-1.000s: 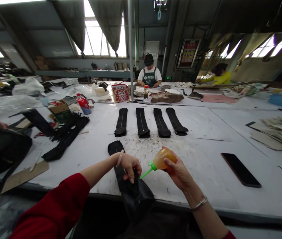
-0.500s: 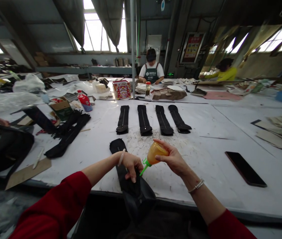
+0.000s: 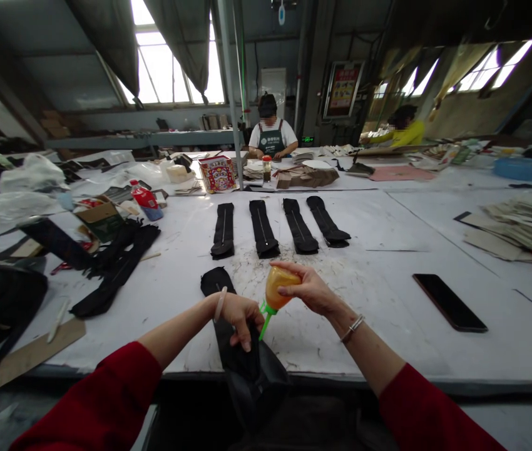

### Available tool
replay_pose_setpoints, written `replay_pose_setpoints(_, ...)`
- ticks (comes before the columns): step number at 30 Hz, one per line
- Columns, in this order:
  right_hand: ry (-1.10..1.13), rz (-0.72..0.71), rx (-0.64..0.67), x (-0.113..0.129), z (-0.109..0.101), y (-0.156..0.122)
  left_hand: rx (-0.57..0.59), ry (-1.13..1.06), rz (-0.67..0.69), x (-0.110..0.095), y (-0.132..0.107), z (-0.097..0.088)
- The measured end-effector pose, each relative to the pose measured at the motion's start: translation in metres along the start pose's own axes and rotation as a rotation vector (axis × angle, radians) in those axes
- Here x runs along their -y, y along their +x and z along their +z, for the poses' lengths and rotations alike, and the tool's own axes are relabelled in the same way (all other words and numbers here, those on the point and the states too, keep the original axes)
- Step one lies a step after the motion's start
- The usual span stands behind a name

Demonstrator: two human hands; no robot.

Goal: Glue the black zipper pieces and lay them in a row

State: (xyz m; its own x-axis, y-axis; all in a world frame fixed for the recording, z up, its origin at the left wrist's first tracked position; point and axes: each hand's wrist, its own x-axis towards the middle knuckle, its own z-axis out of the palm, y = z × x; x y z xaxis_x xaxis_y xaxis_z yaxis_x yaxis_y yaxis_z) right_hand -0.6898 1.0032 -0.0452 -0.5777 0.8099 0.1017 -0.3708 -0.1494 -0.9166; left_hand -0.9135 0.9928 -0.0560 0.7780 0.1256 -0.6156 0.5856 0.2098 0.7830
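Observation:
My left hand (image 3: 241, 318) is closed on a long black boot shaft piece (image 3: 226, 346), which runs from the tabletop over the near edge toward me. My right hand (image 3: 310, 289) grips a squeeze bottle (image 3: 279, 288) of amber liquid, tilted with its green nozzle down. The nozzle tip is close to the black piece, just right of my left fingers; whether it touches I cannot tell. Beyond my hands lie several similar black pieces (image 3: 263, 228) in a row, each with a zip line along its length.
On the right of the white table (image 3: 364, 326) lies a phone (image 3: 450, 302), with stacked sheets (image 3: 524, 219) behind it. At left are more black pieces (image 3: 116, 269), a red-labelled bottle (image 3: 146, 199) and a black bag (image 3: 5, 300). A co-worker (image 3: 272, 134) sits across the table.
The whole view has shifted slightly, so most things appear further left. The bottle is tipped more steeply, its nozzle pointing more downward. Both hands keep their hold.

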Motion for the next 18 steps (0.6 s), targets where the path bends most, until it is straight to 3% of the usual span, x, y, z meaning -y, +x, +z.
replay_pose_setpoints(18,0.137,0.061,-0.02,0.0,-0.009,-0.007,-0.053,-0.097,0.054,0.008,-0.013,0.002)
